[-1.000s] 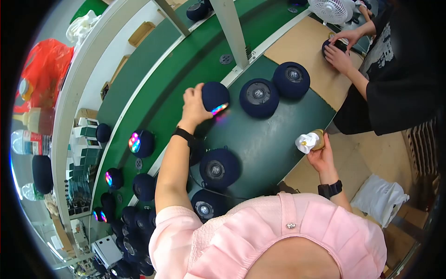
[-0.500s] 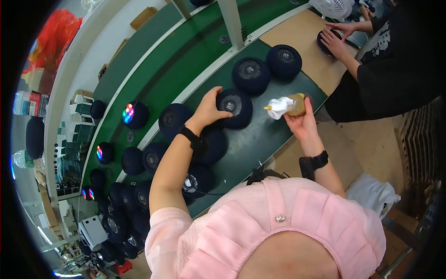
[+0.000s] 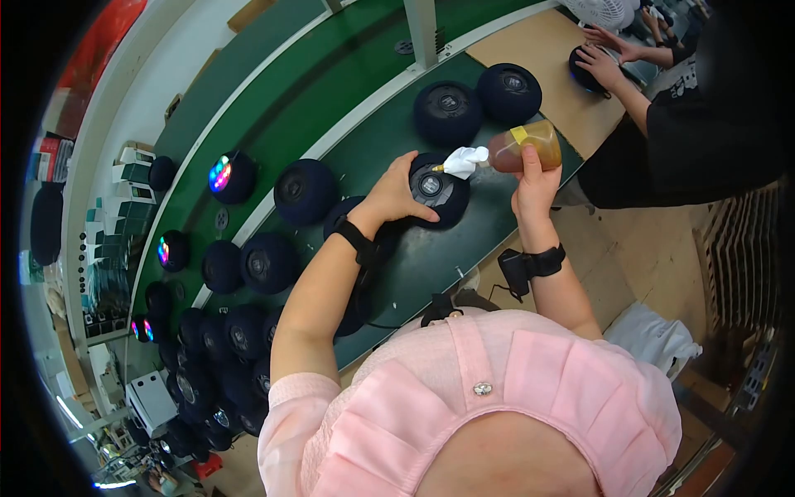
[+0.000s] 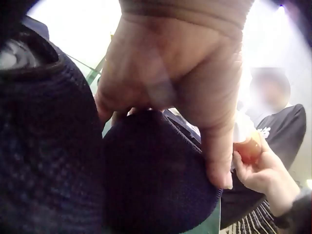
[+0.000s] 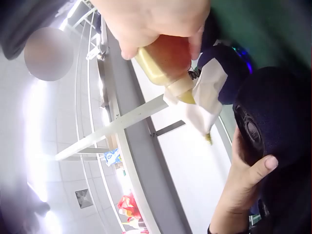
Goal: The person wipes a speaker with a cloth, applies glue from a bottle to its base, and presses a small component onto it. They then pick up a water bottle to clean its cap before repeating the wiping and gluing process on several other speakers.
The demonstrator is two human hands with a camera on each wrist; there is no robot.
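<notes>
My left hand (image 3: 393, 195) grips the side of a round, navy fabric-covered speaker (image 3: 451, 207), thumb near me and fingers on the far side. The speaker's dark disc with a pale centre label faces up. In my right hand (image 3: 537, 186) is a squeeze bottle (image 3: 542, 145) of amber liquid, tipped on its side. White tissue (image 3: 462, 162) wraps its nozzle, and the yellowish tip points at the speaker's disc, overlapping it in the head view. The left wrist view shows my thumb against the speaker's fabric (image 4: 156, 170).
Two more speakers (image 3: 447, 112) stand just beyond on the green bench (image 3: 489, 211). Others line the left, some with coloured lights (image 3: 220, 174). Another person's hands (image 3: 609, 62) hold a speaker on cardboard (image 3: 530, 50). A metal post (image 3: 421, 33) rises behind.
The held speaker's lit side no longer shows; its disc faces up, and it sits nearer and further right. My right hand has brought the bottle from the bench's near edge to beside the speaker.
</notes>
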